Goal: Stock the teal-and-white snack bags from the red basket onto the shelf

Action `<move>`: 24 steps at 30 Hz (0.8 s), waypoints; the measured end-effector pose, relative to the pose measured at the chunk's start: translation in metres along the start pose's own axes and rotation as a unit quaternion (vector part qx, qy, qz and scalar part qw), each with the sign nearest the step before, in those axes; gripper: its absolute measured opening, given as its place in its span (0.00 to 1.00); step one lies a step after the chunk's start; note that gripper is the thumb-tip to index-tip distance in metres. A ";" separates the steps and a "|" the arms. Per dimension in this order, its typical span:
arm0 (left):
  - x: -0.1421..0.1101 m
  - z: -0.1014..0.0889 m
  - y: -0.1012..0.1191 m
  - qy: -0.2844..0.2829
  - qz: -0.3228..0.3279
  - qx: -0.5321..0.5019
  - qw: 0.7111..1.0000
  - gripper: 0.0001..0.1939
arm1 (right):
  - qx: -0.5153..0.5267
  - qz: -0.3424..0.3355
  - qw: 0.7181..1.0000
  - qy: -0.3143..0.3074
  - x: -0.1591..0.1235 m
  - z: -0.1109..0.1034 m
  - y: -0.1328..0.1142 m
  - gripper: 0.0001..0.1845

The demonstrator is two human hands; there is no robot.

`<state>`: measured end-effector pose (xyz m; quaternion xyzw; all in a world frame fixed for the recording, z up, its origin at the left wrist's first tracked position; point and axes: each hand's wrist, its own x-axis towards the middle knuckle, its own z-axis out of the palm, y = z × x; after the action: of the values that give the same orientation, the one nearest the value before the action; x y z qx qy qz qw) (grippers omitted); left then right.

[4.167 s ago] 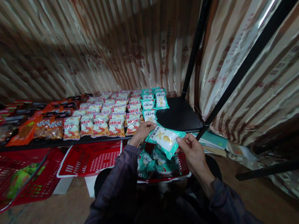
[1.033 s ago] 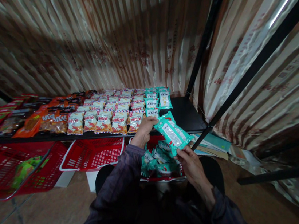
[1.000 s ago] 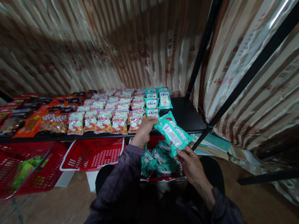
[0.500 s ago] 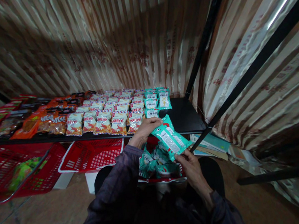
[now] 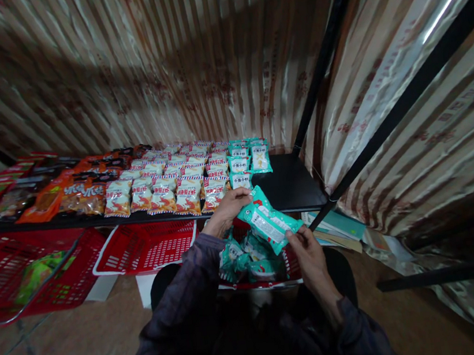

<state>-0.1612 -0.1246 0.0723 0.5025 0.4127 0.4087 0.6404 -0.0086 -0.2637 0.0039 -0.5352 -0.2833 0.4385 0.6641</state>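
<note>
A teal snack packet point(image 5: 267, 220) is held between both hands, its white label side up, above a red basket point(image 5: 291, 263) that holds several more teal packets point(image 5: 247, 255). My left hand point(image 5: 229, 207) grips the packet's far end. My right hand point(image 5: 307, 247) pinches its near corner. Beyond the hands, a black shelf point(image 5: 286, 185) carries rows of teal packets point(image 5: 239, 162) beside rows of red-and-white packets point(image 5: 172, 186).
Orange and dark snack bags point(image 5: 64, 194) fill the shelf's left part. Two more red baskets point(image 5: 145, 248) point(image 5: 18, 276) stand under it, the left one with a green bag. Black frame bars point(image 5: 385, 105) and striped foil curtains enclose the right side. Flat books point(image 5: 335, 226) lie beneath the shelf corner.
Over four seconds the packet was turned from its picture side to its label side. In the last second it tilted flatter and sank slightly; both hands kept their grip.
</note>
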 end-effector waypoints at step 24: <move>-0.005 0.000 -0.008 0.050 0.063 -0.052 0.995 0.16 | -0.017 -0.018 0.999 0.044 0.004 0.003 -0.012 0.24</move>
<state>-0.1616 -0.1307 0.0652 0.4727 0.3900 0.4933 0.6173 -0.0056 -0.2598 0.0158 -0.5602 -0.2706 0.3973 0.6746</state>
